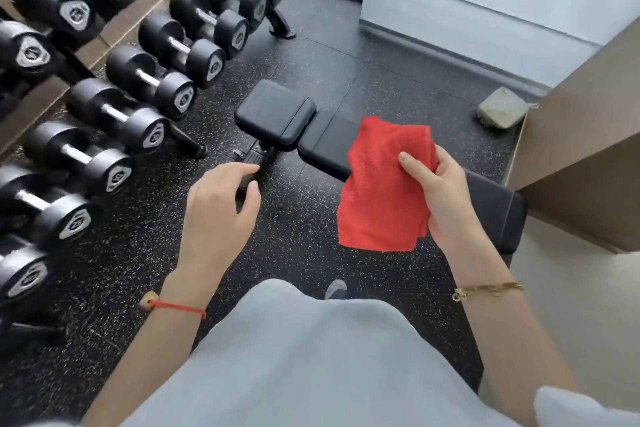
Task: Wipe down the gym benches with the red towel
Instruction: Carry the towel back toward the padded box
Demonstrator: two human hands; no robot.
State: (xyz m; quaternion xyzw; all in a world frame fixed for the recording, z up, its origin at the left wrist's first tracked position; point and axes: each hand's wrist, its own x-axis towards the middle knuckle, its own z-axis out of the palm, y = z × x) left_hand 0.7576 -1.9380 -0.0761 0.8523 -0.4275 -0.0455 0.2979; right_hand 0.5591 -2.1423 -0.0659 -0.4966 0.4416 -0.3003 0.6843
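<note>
While the person stands over the black bench [332, 146], the right hand [440, 191] grips the red towel [381, 191], with the thumb pressed on the front of the cloth and the other fingers hidden behind it. The towel hangs in the air above the long pad of the bench and does not touch it; its lower edge falls loose under the hand. The left hand [218, 208] holds nothing; its fingers are loosely curved and it hovers above the speckled floor [311, 55], near the bench's frame [256, 159]. The bench has 2 pads: a small seat pad [273, 114] and a long pad which runs to the right under the towel, with a narrow gap between them. At the left, a rack of dumbbells [145, 80] stands close to the seat pad's end, so the passage there is narrow. At the right, a beige wall corner [581, 135] comes just beside the far end of the long pad. A grey cloth [502, 107] lies on the floor at the foot of this wall. Behind the bench the floor stays open up to the pale wall [485, 0]. A shoe tip [336, 289] shows beside the bench.
</note>
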